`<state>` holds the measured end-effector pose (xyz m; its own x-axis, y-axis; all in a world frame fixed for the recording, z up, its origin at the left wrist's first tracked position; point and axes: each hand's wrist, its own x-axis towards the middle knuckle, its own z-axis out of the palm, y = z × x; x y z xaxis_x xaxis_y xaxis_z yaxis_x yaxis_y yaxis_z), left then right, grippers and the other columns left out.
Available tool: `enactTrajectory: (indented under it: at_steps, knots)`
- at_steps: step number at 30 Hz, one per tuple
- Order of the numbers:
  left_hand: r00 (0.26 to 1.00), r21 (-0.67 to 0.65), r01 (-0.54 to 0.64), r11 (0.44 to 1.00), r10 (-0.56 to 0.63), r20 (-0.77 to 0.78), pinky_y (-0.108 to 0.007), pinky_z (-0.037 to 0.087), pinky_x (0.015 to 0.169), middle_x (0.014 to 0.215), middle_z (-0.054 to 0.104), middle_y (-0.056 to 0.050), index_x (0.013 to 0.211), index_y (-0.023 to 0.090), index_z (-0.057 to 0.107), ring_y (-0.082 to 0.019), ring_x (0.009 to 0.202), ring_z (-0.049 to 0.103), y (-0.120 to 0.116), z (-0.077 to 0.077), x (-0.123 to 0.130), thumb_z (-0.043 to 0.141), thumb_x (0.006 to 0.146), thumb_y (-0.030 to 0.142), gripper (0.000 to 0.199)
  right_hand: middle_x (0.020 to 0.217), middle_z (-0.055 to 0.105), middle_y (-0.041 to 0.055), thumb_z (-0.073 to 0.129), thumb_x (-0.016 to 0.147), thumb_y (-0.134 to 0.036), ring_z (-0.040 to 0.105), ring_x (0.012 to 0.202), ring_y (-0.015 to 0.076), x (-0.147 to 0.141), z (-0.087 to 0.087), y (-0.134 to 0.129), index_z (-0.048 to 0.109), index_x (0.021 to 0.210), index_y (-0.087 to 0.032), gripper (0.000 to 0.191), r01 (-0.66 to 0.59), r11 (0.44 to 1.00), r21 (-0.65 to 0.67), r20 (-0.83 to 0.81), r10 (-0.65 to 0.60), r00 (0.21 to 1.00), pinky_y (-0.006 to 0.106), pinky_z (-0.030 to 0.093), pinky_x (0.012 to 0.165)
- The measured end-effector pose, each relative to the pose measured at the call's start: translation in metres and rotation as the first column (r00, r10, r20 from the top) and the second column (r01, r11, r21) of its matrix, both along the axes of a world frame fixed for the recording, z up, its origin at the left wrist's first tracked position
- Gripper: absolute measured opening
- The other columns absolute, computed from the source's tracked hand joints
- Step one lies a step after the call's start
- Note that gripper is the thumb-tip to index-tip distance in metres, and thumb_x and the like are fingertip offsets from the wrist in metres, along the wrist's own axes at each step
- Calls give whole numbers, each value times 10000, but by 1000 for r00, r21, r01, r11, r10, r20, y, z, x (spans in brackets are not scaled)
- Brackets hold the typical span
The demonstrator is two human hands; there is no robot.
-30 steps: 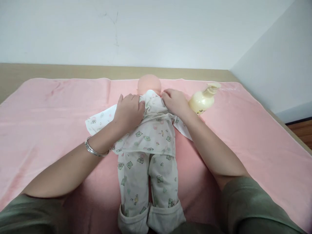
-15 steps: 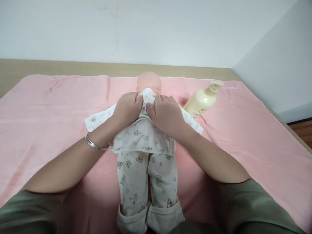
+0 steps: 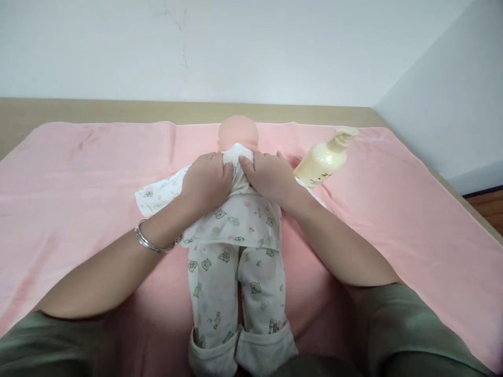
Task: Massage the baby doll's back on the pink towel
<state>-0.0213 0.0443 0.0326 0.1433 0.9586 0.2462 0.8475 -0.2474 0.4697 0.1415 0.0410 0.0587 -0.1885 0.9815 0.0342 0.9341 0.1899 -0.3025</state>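
Observation:
A baby doll (image 3: 238, 131) lies on the pink sheet with its bald head away from me and no facial features showing. It wears a white printed top (image 3: 245, 225) and matching trousers (image 3: 220, 293) with turned-up cuffs. My left hand (image 3: 208, 180) curls over the doll's left-side shoulder, its thumb on the cloth of the upper body. Over the opposite shoulder, my right hand (image 3: 274, 179) is curled likewise, thumb pointing at the collar. Between the two thumbs the cloth is wrinkled. Most fingertips are hidden from view.
A pale yellow pump bottle (image 3: 323, 161) leans to the right of the doll, near its sleeve. The pink sheet (image 3: 86, 173) covers a wooden surface (image 3: 118, 108) that meets a white wall (image 3: 251, 52) behind.
Both thumbs have shifted: the right one has moved up toward the collar, and the left one has moved slightly down. The hands remain on the doll's shoulders, and the bottle has stayed put.

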Motion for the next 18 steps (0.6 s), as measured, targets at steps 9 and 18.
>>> enactTrajectory:
  at_steps: [9, 18]
  knots:
    - [998, -110, 17, 994, -10, 69, -503, 509, 868, 772, 623, -113, 661, 252, 445, -311, 801, 609, 13, 2, -10, 369, 992, 395, 368, 990, 781, 169, 318, 1098, -457, 719, 1035, 335, -5, 5, -10, 730, 1011, -122, 539, -27, 999, 44, 58, 24, 998, 590, 344, 1229]
    - [996, -28, 42, 999, -40, 74, -624, 384, 1177, 895, 691, -122, 748, 239, 496, -336, 989, 654, 6, -6, -3, 397, 955, 348, 254, 1058, 777, 174, 289, 1104, -481, 715, 1047, 331, 2, 0, 3, 709, 1078, -120, 554, -9, 1000, -19, 19, 9, 1000, 526, 447, 1109]
